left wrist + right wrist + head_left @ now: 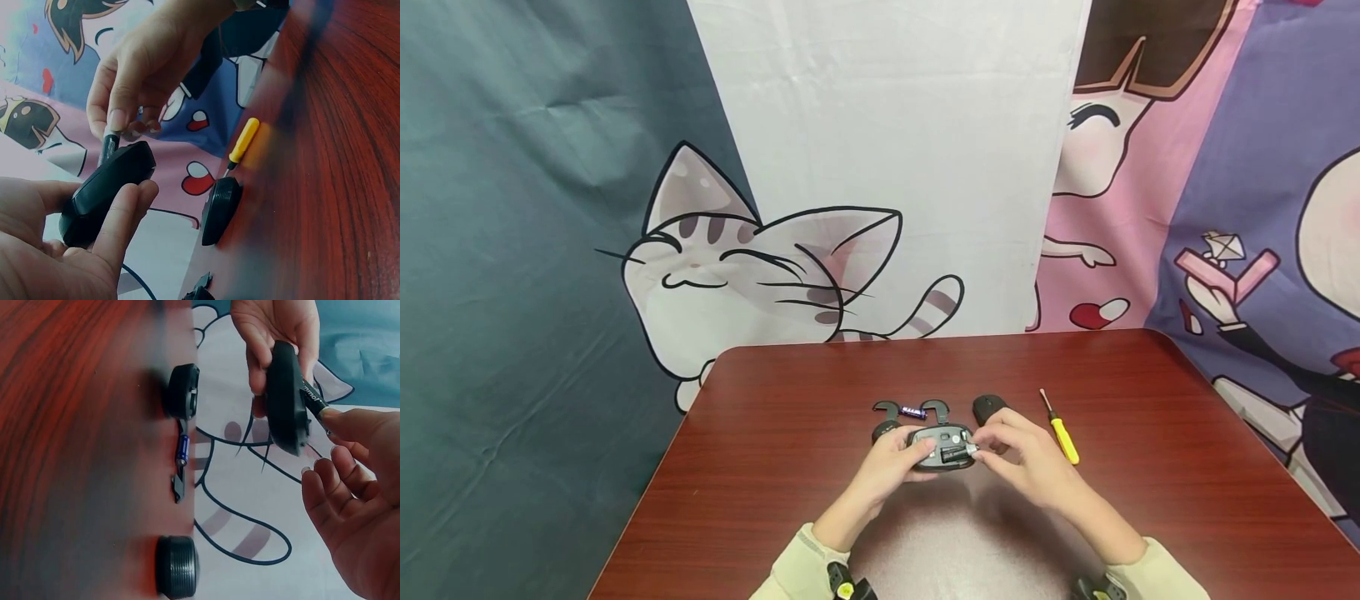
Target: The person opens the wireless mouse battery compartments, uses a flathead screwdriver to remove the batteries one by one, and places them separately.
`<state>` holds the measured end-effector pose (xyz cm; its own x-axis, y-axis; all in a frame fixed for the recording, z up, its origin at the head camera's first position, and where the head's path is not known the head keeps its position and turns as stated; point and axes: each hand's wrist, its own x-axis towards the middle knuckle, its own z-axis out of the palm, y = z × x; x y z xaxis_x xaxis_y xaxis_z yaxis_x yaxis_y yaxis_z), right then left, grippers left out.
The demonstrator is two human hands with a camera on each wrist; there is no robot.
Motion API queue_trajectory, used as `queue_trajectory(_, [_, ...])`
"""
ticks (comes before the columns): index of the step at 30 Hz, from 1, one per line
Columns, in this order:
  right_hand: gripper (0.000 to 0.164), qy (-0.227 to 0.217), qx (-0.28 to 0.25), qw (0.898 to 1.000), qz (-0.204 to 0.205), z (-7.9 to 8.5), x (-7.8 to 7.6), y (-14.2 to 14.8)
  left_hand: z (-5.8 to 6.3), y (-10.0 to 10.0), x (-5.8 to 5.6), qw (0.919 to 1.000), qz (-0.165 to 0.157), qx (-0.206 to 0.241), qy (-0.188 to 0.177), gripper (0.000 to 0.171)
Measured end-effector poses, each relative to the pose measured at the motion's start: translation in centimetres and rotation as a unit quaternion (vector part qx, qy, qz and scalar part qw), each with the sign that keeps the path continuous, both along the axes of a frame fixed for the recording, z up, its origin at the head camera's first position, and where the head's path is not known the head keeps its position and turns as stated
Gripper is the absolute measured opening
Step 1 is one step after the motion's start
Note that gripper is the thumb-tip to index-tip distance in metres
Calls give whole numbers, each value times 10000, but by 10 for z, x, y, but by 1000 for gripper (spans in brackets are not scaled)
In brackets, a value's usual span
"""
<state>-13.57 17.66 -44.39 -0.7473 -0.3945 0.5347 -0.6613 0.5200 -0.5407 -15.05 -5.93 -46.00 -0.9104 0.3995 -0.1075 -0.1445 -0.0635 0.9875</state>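
Note:
My left hand (887,462) grips a dark computer mouse (937,435) raised above the table, its underside turned up. In that underside the battery compartment is uncovered. A black battery (314,403) with a silver end sits slanted there, one end sticking out. Thumb and fingertips of my right hand (1030,457) pinch this outer end at the right side of the mouse. From the left wrist view, the battery (109,149) stands out from the mouse (103,200) beneath the right thumb, while the left fingers hold the mouse by its edges.
Behind the mouse lie a blue battery (913,412), two black hook-shaped pieces (937,407) and a round black part (883,429). A black rounded object (988,406) with a ridged side stands beyond my right hand. A yellow-handled screwdriver (1063,437) lies to the right.

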Motion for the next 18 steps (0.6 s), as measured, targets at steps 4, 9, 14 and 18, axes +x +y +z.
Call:
queue_trajectory(4, [24,109,-49,9999,-78,3,-3,4,-3,0,-2,10000,33,21,14,44])
queue_trajectory(9, [24,179,-58,9992,-351,6,-9,9,-6,0,-3,10000,10,-31,43,44])
queue_trajectory(14, [22,211,-78,9987,-463,7,-18,15,-10,4,-4,10000,13,-57,62,39])
queue_trajectory(18, [19,261,-82,9981,-556,6,-27,17,-12,10,-4,9997,55,-242,83,37])
